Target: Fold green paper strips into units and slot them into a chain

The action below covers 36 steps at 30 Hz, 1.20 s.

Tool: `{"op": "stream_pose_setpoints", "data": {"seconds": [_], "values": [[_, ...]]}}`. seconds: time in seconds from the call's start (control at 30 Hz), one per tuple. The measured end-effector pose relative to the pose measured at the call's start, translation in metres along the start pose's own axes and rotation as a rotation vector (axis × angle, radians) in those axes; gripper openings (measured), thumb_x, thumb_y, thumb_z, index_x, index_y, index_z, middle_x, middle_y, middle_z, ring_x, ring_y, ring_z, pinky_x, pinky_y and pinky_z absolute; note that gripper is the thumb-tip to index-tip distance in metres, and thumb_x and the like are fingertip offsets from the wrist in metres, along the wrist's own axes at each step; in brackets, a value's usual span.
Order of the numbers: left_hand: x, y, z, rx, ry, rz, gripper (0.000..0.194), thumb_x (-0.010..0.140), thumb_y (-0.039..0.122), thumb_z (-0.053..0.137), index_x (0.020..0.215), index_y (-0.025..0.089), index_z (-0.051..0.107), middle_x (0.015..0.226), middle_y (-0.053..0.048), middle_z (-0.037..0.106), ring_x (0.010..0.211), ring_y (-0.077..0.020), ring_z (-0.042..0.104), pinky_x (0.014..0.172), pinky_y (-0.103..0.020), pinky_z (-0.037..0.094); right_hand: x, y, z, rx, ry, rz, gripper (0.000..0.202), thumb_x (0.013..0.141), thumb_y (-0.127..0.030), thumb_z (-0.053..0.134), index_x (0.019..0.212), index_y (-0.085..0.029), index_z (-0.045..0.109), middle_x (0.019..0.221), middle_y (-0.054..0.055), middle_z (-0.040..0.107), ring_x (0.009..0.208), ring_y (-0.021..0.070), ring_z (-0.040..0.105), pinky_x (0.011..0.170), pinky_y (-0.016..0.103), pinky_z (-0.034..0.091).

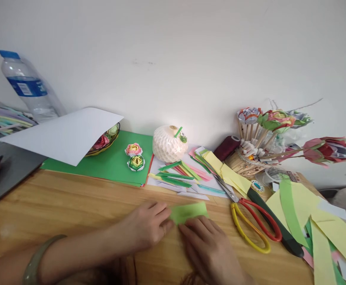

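A small light-green paper strip [190, 211] lies on the wooden table between my two hands. My left hand [151, 225], with a bangle on the wrist, pinches the strip's left end, fingers curled together. Over the lower edge of the strip, my right hand [207, 247] has its fingers bent and close together, pressing on the paper; it is slightly blurred. Just behind the strip, folded green, pink and white paper pieces [175, 180] are heaped on a white sheet. Scissors with red and yellow handles [250, 221] rest to the right.
A white round ornament [169, 144], two paper flowers [135, 162] on green sheets [116, 172], and a bottle [27, 87] stand along the wall. At right are a basket of paper flowers [240, 162], a dark-handled tool [275, 223] and yellow paper [333, 237].
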<state>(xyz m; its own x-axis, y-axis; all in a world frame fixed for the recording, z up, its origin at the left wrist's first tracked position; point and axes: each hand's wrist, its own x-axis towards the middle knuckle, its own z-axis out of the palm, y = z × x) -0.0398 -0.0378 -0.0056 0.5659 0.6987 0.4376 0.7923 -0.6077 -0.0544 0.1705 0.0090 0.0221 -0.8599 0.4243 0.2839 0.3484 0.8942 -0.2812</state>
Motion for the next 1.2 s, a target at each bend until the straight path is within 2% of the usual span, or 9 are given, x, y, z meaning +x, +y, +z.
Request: {"op": "stream_pose_setpoints", "data": {"seconds": [0.13, 0.27, 0.37, 0.5, 0.57, 0.67, 0.77, 0.97, 1.2], "values": [[0.005, -0.004, -0.005, 0.035, -0.035, -0.038, 0.006, 0.087, 0.018, 0.054, 0.089, 0.014, 0.056, 0.083, -0.006, 0.056, 0.080, -0.0190, 0.049, 0.063, -0.029, 0.041, 0.001, -0.010, 0.001, -0.041, -0.044, 0.040, 0.023, 0.083, -0.018, 0.052, 0.105, -0.017, 0.060, 0.089, 0.007, 0.062, 0.080, 0.0210, 0.053, 0.069, 0.034, 0.046], [0.006, -0.004, -0.007, -0.026, -0.075, -0.030, 0.009, 0.085, 0.015, 0.054, 0.093, 0.012, 0.057, 0.091, -0.007, 0.058, 0.083, -0.0198, 0.050, 0.065, -0.030, 0.044, 0.009, -0.017, 0.005, -0.026, -0.115, 0.132, 0.034, 0.078, -0.027, 0.062, 0.111, -0.019, 0.057, 0.100, 0.009, 0.061, 0.085, 0.0239, 0.054, 0.071, 0.036, 0.050], [0.005, -0.004, -0.005, -0.064, -0.074, -0.049, 0.009, 0.088, 0.015, 0.050, 0.094, 0.012, 0.057, 0.091, -0.005, 0.058, 0.083, -0.0183, 0.050, 0.067, -0.029, 0.044, 0.013, -0.014, 0.008, 0.044, -0.115, 0.164, 0.026, 0.079, -0.023, 0.060, 0.105, -0.020, 0.059, 0.097, 0.008, 0.060, 0.085, 0.0226, 0.056, 0.070, 0.034, 0.051], [0.005, -0.004, -0.003, -0.062, -0.033, -0.051, 0.015, 0.092, 0.014, 0.043, 0.091, 0.012, 0.058, 0.088, -0.004, 0.059, 0.076, -0.0167, 0.051, 0.064, -0.029, 0.044, 0.015, 0.001, 0.006, 0.118, 0.005, 0.259, 0.018, 0.086, -0.016, 0.046, 0.099, -0.020, 0.059, 0.090, 0.007, 0.059, 0.081, 0.0183, 0.058, 0.068, 0.030, 0.050], [0.006, -0.005, -0.004, -0.053, -0.015, -0.033, 0.017, 0.092, 0.012, 0.041, 0.091, 0.012, 0.059, 0.087, -0.005, 0.060, 0.075, -0.0166, 0.050, 0.063, -0.029, 0.044, 0.019, 0.009, 0.005, 0.102, 0.044, 0.338, 0.014, 0.085, -0.019, 0.050, 0.096, -0.018, 0.058, 0.088, 0.006, 0.059, 0.078, 0.0188, 0.058, 0.066, 0.030, 0.049], [0.006, -0.006, -0.007, -0.036, -0.023, -0.001, 0.017, 0.091, 0.011, 0.042, 0.094, 0.011, 0.059, 0.087, -0.005, 0.060, 0.077, -0.0173, 0.051, 0.065, -0.030, 0.044, 0.028, 0.017, 0.005, 0.118, 0.007, 0.419, 0.007, 0.079, -0.019, 0.058, 0.087, -0.019, 0.059, 0.077, 0.003, 0.060, 0.070, 0.0177, 0.057, 0.060, 0.028, 0.046], [0.005, -0.007, -0.007, -0.020, -0.056, 0.039, 0.016, 0.090, 0.012, 0.045, 0.100, 0.011, 0.058, 0.087, -0.006, 0.060, 0.081, -0.0177, 0.052, 0.070, -0.031, 0.045, 0.036, 0.020, 0.008, 0.150, -0.022, 0.453, 0.006, 0.077, -0.016, 0.057, 0.080, -0.020, 0.061, 0.070, 0.000, 0.060, 0.063, 0.0152, 0.056, 0.055, 0.025, 0.042], [0.003, -0.010, -0.004, -0.014, -0.041, 0.034, 0.017, 0.090, 0.014, 0.047, 0.103, 0.014, 0.057, 0.092, -0.007, 0.060, 0.087, -0.0164, 0.052, 0.077, -0.030, 0.045, 0.037, 0.022, 0.013, 0.182, -0.020, 0.476, 0.007, 0.077, -0.016, 0.055, 0.072, -0.018, 0.059, 0.068, 0.001, 0.061, 0.059, 0.0135, 0.055, 0.053, 0.023, 0.041], [0.002, -0.019, -0.008, -0.049, -0.054, 0.091, 0.020, 0.092, 0.016, 0.044, 0.107, 0.013, 0.056, 0.097, -0.007, 0.062, 0.091, -0.0173, 0.053, 0.081, -0.031, 0.045, 0.035, 0.022, 0.013, 0.178, -0.044, 0.490, 0.006, 0.078, -0.016, 0.057, 0.073, -0.018, 0.058, 0.068, 0.001, 0.061, 0.061, 0.0148, 0.055, 0.054, 0.024, 0.041]]}}
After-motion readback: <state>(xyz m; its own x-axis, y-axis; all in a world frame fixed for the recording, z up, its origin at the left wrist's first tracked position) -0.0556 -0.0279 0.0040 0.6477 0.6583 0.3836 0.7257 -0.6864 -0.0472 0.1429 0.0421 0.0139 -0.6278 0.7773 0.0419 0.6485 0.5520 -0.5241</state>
